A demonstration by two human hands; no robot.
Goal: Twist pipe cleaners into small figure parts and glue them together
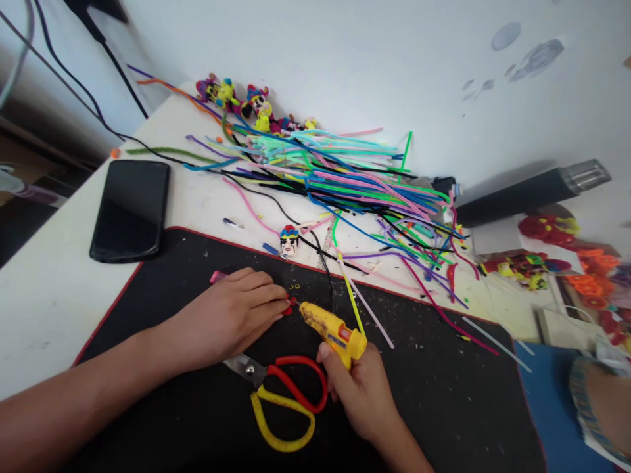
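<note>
My right hand (365,394) is wrapped round the handle of a yellow glue gun (325,322), whose stained nozzle points left. Just off the nozzle tip, small curled red pieces (287,310) show at the fingertips of my left hand (241,312). Its fingers are pressed together low over the black mat (434,381), pinching the red pieces. Under and beside my left hand lie scissors (283,401) with one red and one yellow handle loop; their blades are partly hidden. A small decorated face (289,241) with a red and blue headpiece lies beyond the hands.
Bundled pipe cleaners (345,171) in many colours spread along the wall. A black phone (131,210) lies at left. Small figures (261,108) sit at the back. A dark flask (532,194) lies at right, near orange and red craft pieces (591,279). Black cables cross the table.
</note>
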